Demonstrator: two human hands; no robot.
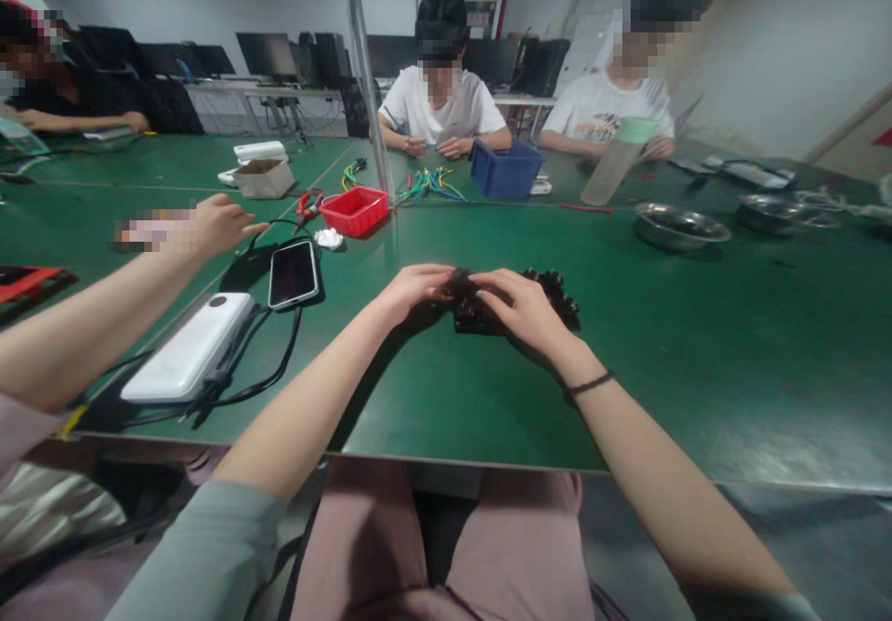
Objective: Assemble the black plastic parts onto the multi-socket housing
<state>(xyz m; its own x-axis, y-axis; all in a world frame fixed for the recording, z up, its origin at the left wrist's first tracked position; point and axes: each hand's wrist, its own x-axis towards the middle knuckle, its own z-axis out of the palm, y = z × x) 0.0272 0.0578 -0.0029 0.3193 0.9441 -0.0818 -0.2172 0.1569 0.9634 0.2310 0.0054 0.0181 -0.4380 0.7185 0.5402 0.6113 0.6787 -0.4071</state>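
Observation:
A black object with several rounded knobs (557, 297) lies on the green table in front of me; its exact kind I cannot make out. At its left end, my left hand (422, 288) has its fingers closed on a dark knobby part. My right hand (521, 305), with a dark band at the wrist, reaches over the object from the right. Its fingers curl down onto that same part, close to the left fingertips. Both hands hide much of the object's top and middle.
To my left lie a white power bank (191, 347), a phone (294, 273) and black cables. Another person's arm (111, 296) reaches in there. Farther back stand a red bin (355, 211), a blue bin (506, 170), a metal pole (369, 72), a bottle (613, 165) and a metal bowl (679, 228).

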